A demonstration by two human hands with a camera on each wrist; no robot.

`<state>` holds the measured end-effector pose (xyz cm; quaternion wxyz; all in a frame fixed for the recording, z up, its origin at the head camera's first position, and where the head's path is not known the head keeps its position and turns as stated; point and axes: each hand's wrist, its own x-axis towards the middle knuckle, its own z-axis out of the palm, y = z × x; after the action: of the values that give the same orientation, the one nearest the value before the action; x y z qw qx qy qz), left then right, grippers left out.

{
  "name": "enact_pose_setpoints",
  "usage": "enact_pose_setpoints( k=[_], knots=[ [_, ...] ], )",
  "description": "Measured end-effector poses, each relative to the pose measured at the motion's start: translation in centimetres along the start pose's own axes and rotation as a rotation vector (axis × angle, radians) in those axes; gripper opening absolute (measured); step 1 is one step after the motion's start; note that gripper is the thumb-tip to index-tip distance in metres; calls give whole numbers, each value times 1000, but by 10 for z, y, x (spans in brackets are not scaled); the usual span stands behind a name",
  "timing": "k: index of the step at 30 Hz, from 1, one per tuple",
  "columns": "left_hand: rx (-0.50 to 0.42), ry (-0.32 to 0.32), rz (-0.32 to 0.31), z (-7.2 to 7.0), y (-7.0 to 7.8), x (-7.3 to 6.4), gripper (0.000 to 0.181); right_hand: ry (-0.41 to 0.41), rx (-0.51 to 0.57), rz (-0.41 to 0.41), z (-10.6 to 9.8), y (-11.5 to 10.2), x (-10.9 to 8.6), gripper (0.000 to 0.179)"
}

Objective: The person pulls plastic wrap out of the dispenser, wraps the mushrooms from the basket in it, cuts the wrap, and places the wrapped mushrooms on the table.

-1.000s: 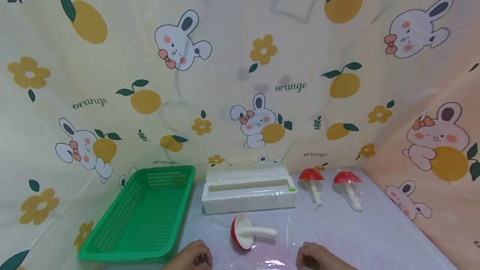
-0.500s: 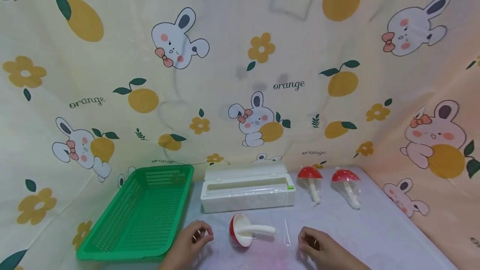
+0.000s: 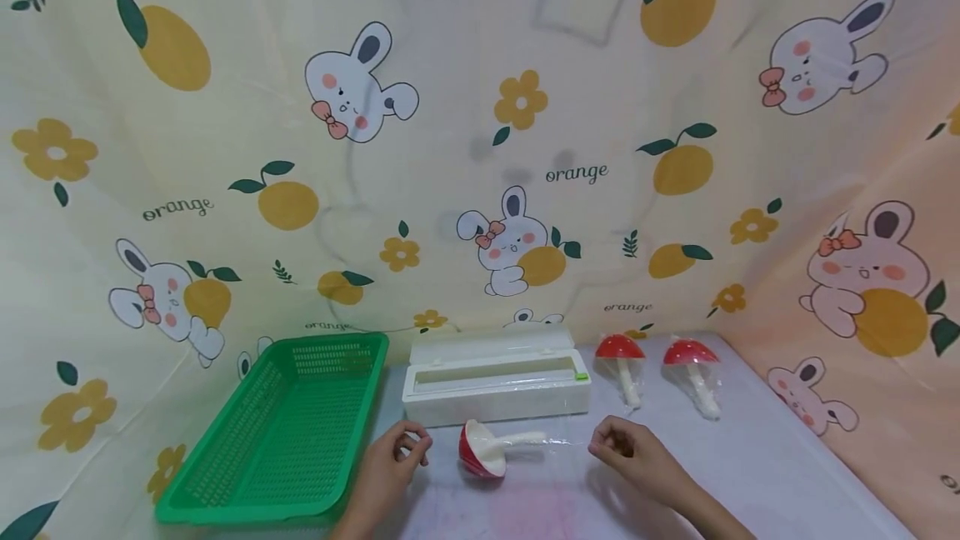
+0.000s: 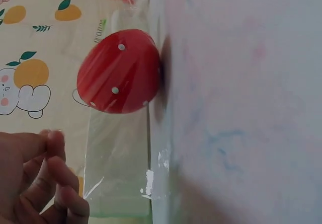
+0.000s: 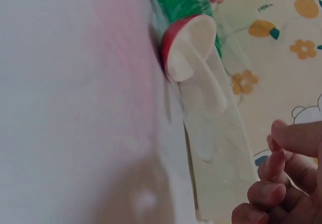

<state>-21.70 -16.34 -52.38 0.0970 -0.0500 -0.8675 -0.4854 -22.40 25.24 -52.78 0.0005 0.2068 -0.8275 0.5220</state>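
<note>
A toy mushroom (image 3: 480, 450) with a red, white-spotted cap and white stem lies on its side mid-table, stem pointing right. Clear cling film (image 4: 108, 176) stretches over it; diagonal creases cross the cap in the left wrist view. To the mushroom's left, my left hand (image 3: 392, 458) pinches one edge of the film between thumb and fingertips. My right hand (image 3: 637, 458) pinches the film at the other side, beyond the stem. Both hands are raised a little above the table. The film's exact outline is hard to make out.
Behind the mushroom stands a white cling film dispenser (image 3: 497, 403), its lid up. A green basket (image 3: 351, 473) is at the left. Two film-wrapped toy mushrooms, one nearer (image 3: 621, 348) and one farther right (image 3: 692, 353), lie at the back right. A patterned curtain (image 3: 442, 123) closes the back.
Both hands have moved up and away from the table's front edge, drawing the film over the mushroom. The mushroom has shifted slightly back, its stem tilting a little upward in the head view.
</note>
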Motion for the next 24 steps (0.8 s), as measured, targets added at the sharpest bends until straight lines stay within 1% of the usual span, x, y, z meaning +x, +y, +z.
enact_pose_setpoints(
  k=[4,6,10,12,15,18,21,24],
  knots=[
    [-113,-57,-68,3,3,7,10,54,12,41,1,-1,11,14],
    [-179,-69,-90,6,4,10,12,73,28,73,3,-2,16,16],
    [-294,-56,-113,12,5,15,13,107,67,140,7,-2,28,18],
    [-329,-42,-110,16,4,18,14,135,79,171,11,-3,34,18],
    [-365,-23,-107,20,2,23,17,190,92,199,17,-4,42,16],
    [-362,-3,-106,24,-2,26,18,240,108,208,23,-4,48,15],
    [-361,8,-105,29,-6,28,16,265,131,198,29,-2,53,14],
    [-357,14,-80,34,-8,29,16,283,159,177,34,0,58,13]
  ],
)
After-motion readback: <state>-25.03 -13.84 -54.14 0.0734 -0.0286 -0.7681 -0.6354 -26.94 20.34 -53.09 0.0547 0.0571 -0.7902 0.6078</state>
